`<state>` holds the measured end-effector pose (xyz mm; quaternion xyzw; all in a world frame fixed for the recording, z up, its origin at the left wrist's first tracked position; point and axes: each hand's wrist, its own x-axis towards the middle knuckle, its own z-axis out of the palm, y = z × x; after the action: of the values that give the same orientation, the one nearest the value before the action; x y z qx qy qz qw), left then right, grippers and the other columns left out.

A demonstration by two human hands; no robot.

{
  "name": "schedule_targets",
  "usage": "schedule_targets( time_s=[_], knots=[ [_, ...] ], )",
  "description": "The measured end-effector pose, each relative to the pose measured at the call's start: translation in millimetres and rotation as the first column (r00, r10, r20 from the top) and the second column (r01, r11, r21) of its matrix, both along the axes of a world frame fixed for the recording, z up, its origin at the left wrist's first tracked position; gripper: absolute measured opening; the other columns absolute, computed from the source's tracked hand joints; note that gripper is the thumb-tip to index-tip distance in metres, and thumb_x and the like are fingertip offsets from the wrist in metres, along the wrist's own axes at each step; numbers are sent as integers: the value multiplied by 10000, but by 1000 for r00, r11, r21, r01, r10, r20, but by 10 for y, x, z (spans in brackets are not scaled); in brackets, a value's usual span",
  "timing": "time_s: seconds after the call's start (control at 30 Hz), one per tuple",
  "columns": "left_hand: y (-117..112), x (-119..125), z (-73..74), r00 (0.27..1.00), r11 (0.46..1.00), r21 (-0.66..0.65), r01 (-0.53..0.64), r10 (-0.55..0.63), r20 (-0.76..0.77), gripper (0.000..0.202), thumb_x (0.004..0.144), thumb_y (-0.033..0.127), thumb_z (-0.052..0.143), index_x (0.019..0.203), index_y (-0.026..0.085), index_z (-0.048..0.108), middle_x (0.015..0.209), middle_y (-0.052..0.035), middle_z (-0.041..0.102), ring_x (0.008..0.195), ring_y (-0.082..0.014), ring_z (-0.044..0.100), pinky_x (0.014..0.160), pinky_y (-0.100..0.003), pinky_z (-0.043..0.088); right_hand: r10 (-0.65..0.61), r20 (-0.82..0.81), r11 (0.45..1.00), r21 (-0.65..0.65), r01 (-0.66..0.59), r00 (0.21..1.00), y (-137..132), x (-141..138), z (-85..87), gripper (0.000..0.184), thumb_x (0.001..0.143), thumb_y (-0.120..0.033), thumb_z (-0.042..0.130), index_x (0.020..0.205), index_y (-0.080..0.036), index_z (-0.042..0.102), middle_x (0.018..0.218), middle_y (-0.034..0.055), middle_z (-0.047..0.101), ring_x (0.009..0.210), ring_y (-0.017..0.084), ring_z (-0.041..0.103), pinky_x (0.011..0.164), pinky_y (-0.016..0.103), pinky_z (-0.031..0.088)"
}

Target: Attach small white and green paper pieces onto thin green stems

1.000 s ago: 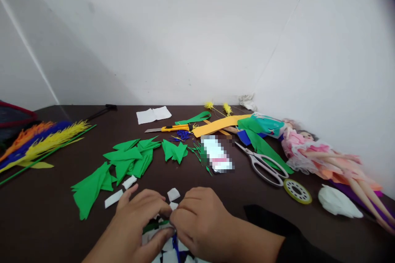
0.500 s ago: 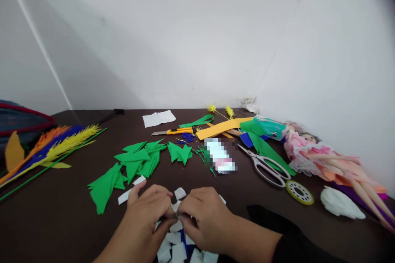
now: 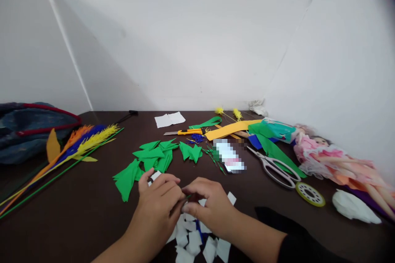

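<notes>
My left hand point(image 3: 160, 207) and my right hand point(image 3: 210, 205) meet fingertip to fingertip at the front of the table. The fingers of both are closed in a pinch. A thin greenish sliver point(image 3: 188, 197) shows between them, too small and covered to name. Under and around my hands lie several small white paper pieces point(image 3: 194, 241), with a strip of blue point(image 3: 199, 230) among them. Just beyond my left hand are pointed green paper pieces point(image 3: 149, 154), some piled on one another.
Scissors point(image 3: 277, 168), a tape roll point(image 3: 310, 194) and a white crumpled piece point(image 3: 354, 206) lie right, near dolls point(image 3: 336, 156). Behind are a yellow utility knife point(image 3: 188, 132), an orange-yellow strip point(image 3: 231, 129) and a blurred-out phone-like object point(image 3: 228, 156). Coloured paper stalks point(image 3: 77, 148) lie left.
The whole view has shifted, so the table's things sit farther right. My hands remain together, and my right fingers have changed their pinch, with the thumb now lower and the greenish sliver visible.
</notes>
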<state>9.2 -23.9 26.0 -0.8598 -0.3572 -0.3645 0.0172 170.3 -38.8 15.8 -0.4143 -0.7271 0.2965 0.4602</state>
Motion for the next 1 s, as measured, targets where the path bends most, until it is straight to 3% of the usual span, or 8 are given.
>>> schedule_targets(
  time_s=[0.17,0.33,0.47,0.57,0.67,0.8,1.0],
  knots=[
    [-34,1,-13,1000,1000,0,-17,17,5,152,735,134,488,621,218,543,647,32,619,861,-191,558,962,-492,145,-60,-45,998,-32,58,997,42,-45,-30,64,665,-177,665,716,-150,694,678,37,627,644,136,582,598,232,443],
    [-29,-11,13,998,998,-17,-55,54,-41,90,733,183,528,647,207,541,742,0,636,850,-190,562,953,-491,155,-68,-34,996,63,70,997,36,-28,-44,80,705,-170,625,648,-139,673,628,30,614,614,121,567,585,219,427],
    [14,-27,67,994,961,-267,-79,56,-93,109,700,322,584,726,218,561,756,11,630,793,-189,559,942,-496,170,-76,24,990,124,73,997,29,7,-44,133,743,-188,588,640,-134,652,617,31,599,598,113,547,577,212,411],
    [54,-39,105,993,859,-511,-37,-24,-112,170,724,390,544,798,241,581,774,24,633,770,-182,551,928,-483,202,-85,92,978,198,65,992,35,41,-31,172,773,-207,551,641,-136,633,614,31,589,613,117,532,594,219,398],
    [78,-30,112,990,800,-600,17,-97,-101,186,782,338,470,688,223,582,727,36,627,770,-168,544,921,-446,222,-75,156,963,268,31,985,34,67,-5,200,794,-205,512,631,-139,607,597,23,563,615,114,511,603,219,381],
    [70,5,96,987,852,-522,41,-115,-111,229,799,278,452,607,202,550,656,52,599,729,-140,536,928,-426,197,-106,175,964,260,58,979,17,62,21,258,797,-232,491,561,-143,548,534,-8,487,542,93,462,541,205,340],
    [26,6,78,984,954,-295,56,-104,-147,149,798,260,464,697,233,570,706,39,616,746,-139,534,921,-413,187,-210,95,976,82,202,973,-7,3,25,362,815,-271,437,475,-150,442,456,-31,429,463,75,422,481,199,295]
  ],
)
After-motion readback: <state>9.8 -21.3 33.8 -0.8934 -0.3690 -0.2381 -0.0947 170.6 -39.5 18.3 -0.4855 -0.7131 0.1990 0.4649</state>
